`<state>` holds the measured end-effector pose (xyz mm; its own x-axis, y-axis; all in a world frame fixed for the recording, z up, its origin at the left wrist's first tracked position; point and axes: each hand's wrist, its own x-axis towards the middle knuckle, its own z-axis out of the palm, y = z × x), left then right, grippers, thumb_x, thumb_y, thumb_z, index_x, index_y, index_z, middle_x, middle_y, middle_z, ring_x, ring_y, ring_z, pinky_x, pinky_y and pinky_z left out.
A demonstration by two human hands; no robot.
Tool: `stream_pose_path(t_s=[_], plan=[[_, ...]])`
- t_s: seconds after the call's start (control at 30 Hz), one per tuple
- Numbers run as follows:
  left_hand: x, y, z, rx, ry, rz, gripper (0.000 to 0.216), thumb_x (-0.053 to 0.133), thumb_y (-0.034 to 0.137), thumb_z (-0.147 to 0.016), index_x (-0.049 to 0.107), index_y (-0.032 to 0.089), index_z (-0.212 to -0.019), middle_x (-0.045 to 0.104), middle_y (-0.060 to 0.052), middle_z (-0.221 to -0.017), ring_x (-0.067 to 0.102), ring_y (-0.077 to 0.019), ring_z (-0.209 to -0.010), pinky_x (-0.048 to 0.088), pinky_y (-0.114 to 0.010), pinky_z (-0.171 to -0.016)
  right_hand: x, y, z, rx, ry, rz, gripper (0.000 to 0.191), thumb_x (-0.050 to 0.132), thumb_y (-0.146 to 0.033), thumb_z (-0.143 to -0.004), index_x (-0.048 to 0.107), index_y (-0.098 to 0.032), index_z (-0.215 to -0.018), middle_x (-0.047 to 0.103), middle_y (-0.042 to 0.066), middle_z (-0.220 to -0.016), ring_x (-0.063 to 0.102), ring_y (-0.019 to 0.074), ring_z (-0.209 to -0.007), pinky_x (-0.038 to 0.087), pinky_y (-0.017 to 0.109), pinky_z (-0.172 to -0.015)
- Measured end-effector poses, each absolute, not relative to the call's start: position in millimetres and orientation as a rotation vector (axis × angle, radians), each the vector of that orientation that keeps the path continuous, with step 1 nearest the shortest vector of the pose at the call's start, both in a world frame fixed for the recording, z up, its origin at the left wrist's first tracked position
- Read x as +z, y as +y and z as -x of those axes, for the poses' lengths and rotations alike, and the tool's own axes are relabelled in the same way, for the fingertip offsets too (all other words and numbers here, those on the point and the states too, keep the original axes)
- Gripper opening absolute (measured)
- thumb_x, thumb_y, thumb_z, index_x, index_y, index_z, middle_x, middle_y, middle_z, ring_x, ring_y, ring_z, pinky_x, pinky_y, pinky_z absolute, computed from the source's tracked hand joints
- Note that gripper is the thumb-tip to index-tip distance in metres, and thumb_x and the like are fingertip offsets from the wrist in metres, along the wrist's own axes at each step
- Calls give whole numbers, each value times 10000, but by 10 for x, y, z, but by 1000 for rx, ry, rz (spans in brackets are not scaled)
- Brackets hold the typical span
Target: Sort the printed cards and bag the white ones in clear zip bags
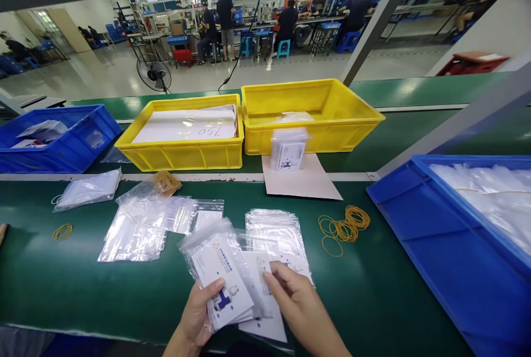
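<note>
My left hand (198, 310) grips a small stack of printed leaflets in clear zip bags (222, 279), its thumb across the top one. Between thumb and fingers, my right hand (301, 304) pinches the edge of another bagged leaflet (260, 282), which overlaps the stack's right side. Under and beyond the right hand lies a pile of bagged leaflets (276, 224). Loose clear zip bags (135, 232) are spread to the left, with a bundle of rubber bands (166, 183) at their far end. More rubber bands (346, 224) lie to the right of the pile.
Two yellow bins, one with white paper (186, 125) and one behind an upright bagged stack (290, 150) on cardboard (298, 183), line the back. Blue bins stand left (50, 158) and right (431, 246), the latter holding plastic bags. A metal post (448, 119) slants at right.
</note>
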<state>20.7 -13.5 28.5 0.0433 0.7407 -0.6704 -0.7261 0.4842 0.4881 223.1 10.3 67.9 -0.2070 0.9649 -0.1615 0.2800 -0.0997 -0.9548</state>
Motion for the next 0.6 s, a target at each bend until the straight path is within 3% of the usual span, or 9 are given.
stream_pose_path(t_s=[0.07,0.13,0.2,0.27,0.3,0.33,0.4,0.5,0.6], plan=[[299,-128,-190,1121,1069,-18,787,785,93,-723,443,111,-1432,787,-139,-897,757,-323,-796,607,-457,-842,709,141,-2347,1319,-1428,1444,446,467,-572,-917,481,-216,-650,486,-23,-589,480,144,-558,397,259,-525],[303,-120,-160,1132,1093,-25,796,790,90,-717,441,116,-1433,787,-134,-902,757,-321,-802,605,-461,-844,707,222,-2501,1291,-1321,1513,423,487,-598,-900,592,-200,-806,606,27,-717,573,185,-648,462,281,-572],[301,-113,-141,1132,1097,-34,823,809,95,-698,442,120,-1435,787,-133,-912,754,-325,-817,598,-468,-859,684,292,-2593,1108,-1257,1652,504,508,-607,-880,604,-185,-1139,672,128,-1061,642,280,-917,530,358,-707],[301,-109,-150,1113,1083,-45,857,841,121,-669,449,115,-1432,785,-140,-922,749,-340,-844,589,-478,-873,661,313,-2566,850,-1261,1748,663,506,-599,-870,461,-177,-1380,538,186,-1375,541,353,-1206,509,467,-892],[304,-107,-163,1101,1068,-54,872,856,141,-654,456,110,-1428,783,-148,-930,744,-353,-868,584,-487,-879,655,303,-2511,798,-1311,1740,671,497,-588,-875,441,-179,-1404,497,186,-1427,494,358,-1270,479,493,-954],[311,-107,-182,1092,1047,-68,883,869,162,-641,463,106,-1424,780,-158,-946,735,-369,-902,577,-495,-889,655,282,-2439,849,-1409,1683,616,487,-568,-887,482,-184,-1369,517,179,-1410,492,347,-1278,458,490,-989],[334,-106,-221,1088,1001,-97,890,880,183,-623,480,107,-1415,770,-175,-998,709,-394,-987,557,-506,-925,666,232,-2280,1139,-1614,1476,401,449,-511,-930,630,-205,-1113,659,136,-1172,603,289,-1107,496,415,-932],[379,-106,-262,1089,955,-102,858,869,178,-637,496,120,-1408,751,-183,-1077,672,-399,-1081,522,-501,-986,685,182,-2125,1406,-1647,1357,399,418,-503,-942,527,-216,-686,605,30,-709,585,188,-691,495,292,-636],[402,-102,-272,1073,915,-68,809,841,166,-674,501,130,-1407,744,-178,-1106,664,-392,-1102,503,-507,-1013,690,172,-2122,1435,-1458,1440,391,503,-549,-883,497,-214,-682,585,12,-675,563,179,-663,460,270,-587]])
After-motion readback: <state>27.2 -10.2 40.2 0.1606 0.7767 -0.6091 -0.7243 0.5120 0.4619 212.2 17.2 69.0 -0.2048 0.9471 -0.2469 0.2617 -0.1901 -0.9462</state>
